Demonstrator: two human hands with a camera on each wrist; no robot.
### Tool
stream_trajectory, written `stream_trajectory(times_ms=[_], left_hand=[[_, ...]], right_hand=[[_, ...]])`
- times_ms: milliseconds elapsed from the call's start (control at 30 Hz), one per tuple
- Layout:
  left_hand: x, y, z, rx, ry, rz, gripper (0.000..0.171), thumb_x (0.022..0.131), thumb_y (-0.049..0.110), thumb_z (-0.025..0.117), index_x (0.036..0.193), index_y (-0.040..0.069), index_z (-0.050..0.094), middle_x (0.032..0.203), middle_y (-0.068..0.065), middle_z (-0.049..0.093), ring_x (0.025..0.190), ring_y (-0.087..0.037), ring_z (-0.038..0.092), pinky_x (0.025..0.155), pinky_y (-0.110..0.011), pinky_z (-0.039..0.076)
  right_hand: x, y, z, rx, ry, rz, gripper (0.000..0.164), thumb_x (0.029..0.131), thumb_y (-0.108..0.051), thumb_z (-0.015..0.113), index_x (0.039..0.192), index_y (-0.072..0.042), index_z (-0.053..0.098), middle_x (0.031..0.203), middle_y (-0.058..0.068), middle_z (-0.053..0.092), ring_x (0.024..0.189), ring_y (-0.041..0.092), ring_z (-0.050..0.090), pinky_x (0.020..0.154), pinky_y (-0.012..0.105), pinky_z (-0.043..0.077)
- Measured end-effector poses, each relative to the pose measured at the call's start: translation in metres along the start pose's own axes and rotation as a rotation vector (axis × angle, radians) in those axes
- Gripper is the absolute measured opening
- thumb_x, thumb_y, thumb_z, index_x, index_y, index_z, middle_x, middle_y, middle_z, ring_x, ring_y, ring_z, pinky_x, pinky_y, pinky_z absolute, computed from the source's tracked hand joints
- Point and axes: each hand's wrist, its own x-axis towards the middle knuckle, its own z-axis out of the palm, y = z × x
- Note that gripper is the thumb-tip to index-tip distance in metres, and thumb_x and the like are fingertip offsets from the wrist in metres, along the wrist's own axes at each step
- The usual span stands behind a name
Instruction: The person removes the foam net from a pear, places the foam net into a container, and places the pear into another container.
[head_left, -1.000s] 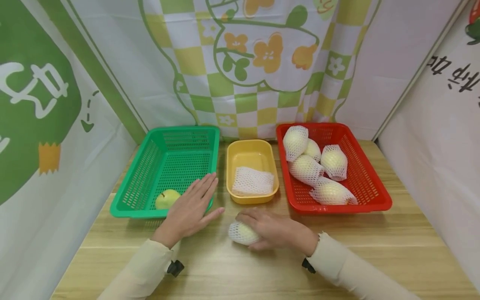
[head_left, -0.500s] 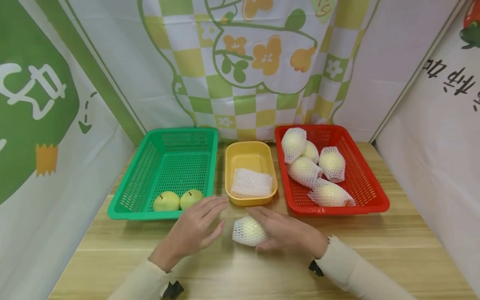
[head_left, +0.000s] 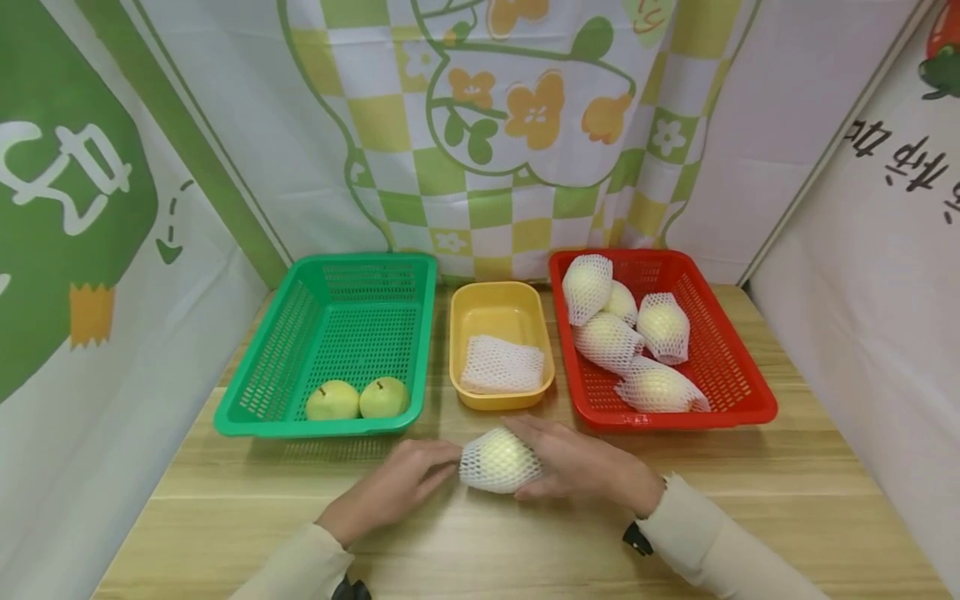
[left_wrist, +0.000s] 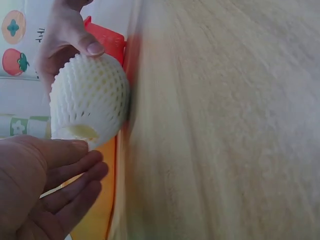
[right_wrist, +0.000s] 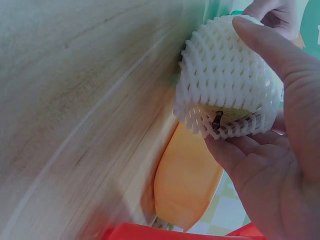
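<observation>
A round yellow-green pear in a white foam net (head_left: 501,461) lies just above the table in front of the yellow tub. My right hand (head_left: 581,467) grips it from the right, thumb on one side and fingers on the other. The right wrist view shows the pear's dark stem (right_wrist: 217,120) in the net's opening. At the other end, my left hand (head_left: 397,483) pinches the edge of the foam net (left_wrist: 90,105) between thumb and index finger, the other fingers loosely bent. A patch of bare pear skin (left_wrist: 81,131) shows there.
A green basket (head_left: 255,358) at the left holds two bare pears (head_left: 358,398). Folded foam nets (head_left: 502,365) lie in the yellow tub (head_left: 501,300). At the right, a red basket (head_left: 738,367) has several netted pears (head_left: 607,342). Printed curtains (head_left: 510,200) close off the back.
My left hand has left the green basket, where a second bare pear now shows, and has come right and down to the net's left end. My right hand keeps hold of the netted pear.
</observation>
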Motion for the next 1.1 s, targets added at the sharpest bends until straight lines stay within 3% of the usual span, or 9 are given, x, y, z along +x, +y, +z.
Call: stream_trajectory(times_ms=[133, 267, 433, 633, 800, 1000, 1100], left_hand=[[0.005, -0.001, 0.005, -0.045, 0.063, 0.018, 0.032, 0.099, 0.012, 0.072, 0.13, 0.015, 0.074, 0.132, -0.003, 0.076, 0.122, -0.023, 0.073, 0.107, -0.044, 0.059], [0.009, 0.003, 0.006, -0.043, 0.118, 0.024, 0.033, 0.094, 0.015, 0.077, 0.127, 0.013, 0.075, 0.127, -0.002, 0.076, 0.117, -0.02, 0.073, 0.103, -0.041, 0.061], [0.014, 0.01, 0.006, -0.071, 0.138, 0.04, 0.039, 0.09, 0.019, 0.082, 0.128, 0.011, 0.074, 0.126, -0.002, 0.075, 0.118, -0.02, 0.072, 0.103, -0.041, 0.061], [0.021, 0.014, 0.011, -0.123, 0.064, 0.024, 0.059, 0.09, 0.023, 0.083, 0.143, 0.007, 0.064, 0.148, -0.01, 0.065, 0.138, -0.03, 0.062, 0.117, -0.05, 0.05], [0.028, 0.018, 0.016, -0.148, -0.019, -0.022, 0.076, 0.089, 0.025, 0.083, 0.156, 0.007, 0.05, 0.16, -0.011, 0.053, 0.149, -0.031, 0.051, 0.124, -0.05, 0.041], [0.04, 0.025, 0.022, -0.194, -0.053, -0.093, 0.083, 0.089, 0.024, 0.085, 0.159, 0.006, 0.044, 0.161, -0.013, 0.052, 0.149, -0.03, 0.052, 0.123, -0.045, 0.044], [0.042, 0.025, 0.025, -0.206, -0.051, -0.09, 0.081, 0.088, 0.021, 0.085, 0.157, 0.004, 0.046, 0.157, -0.015, 0.056, 0.145, -0.03, 0.056, 0.12, -0.045, 0.048]], right_hand=[[0.0, 0.001, 0.002, 0.009, 0.004, -0.009, 0.093, 0.089, -0.035, 0.087, 0.16, 0.0, 0.038, 0.163, 0.017, 0.048, 0.148, 0.028, 0.05, 0.123, 0.048, 0.045], [0.0, 0.002, 0.003, 0.019, -0.001, 0.013, 0.093, 0.089, -0.036, 0.086, 0.161, -0.001, 0.038, 0.165, 0.016, 0.046, 0.15, 0.029, 0.049, 0.124, 0.048, 0.043], [-0.001, 0.003, 0.003, 0.018, 0.011, 0.006, 0.094, 0.088, -0.035, 0.088, 0.16, 0.0, 0.039, 0.163, 0.016, 0.048, 0.148, 0.028, 0.051, 0.123, 0.048, 0.045], [-0.001, 0.004, 0.002, 0.045, 0.023, -0.016, 0.094, 0.087, -0.033, 0.088, 0.162, -0.005, 0.038, 0.164, 0.011, 0.049, 0.147, 0.023, 0.052, 0.123, 0.046, 0.045], [0.0, 0.004, 0.002, 0.06, 0.031, -0.038, 0.092, 0.088, -0.032, 0.087, 0.163, -0.011, 0.038, 0.161, 0.004, 0.051, 0.14, 0.015, 0.055, 0.12, 0.039, 0.049], [0.0, 0.003, 0.002, 0.06, 0.047, -0.063, 0.087, 0.091, -0.032, 0.085, 0.162, -0.012, 0.039, 0.155, 0.004, 0.056, 0.13, 0.012, 0.06, 0.113, 0.034, 0.054], [0.0, 0.005, 0.003, 0.063, 0.053, -0.07, 0.086, 0.091, -0.033, 0.084, 0.161, -0.011, 0.04, 0.154, 0.004, 0.058, 0.127, 0.011, 0.061, 0.109, 0.033, 0.056]])
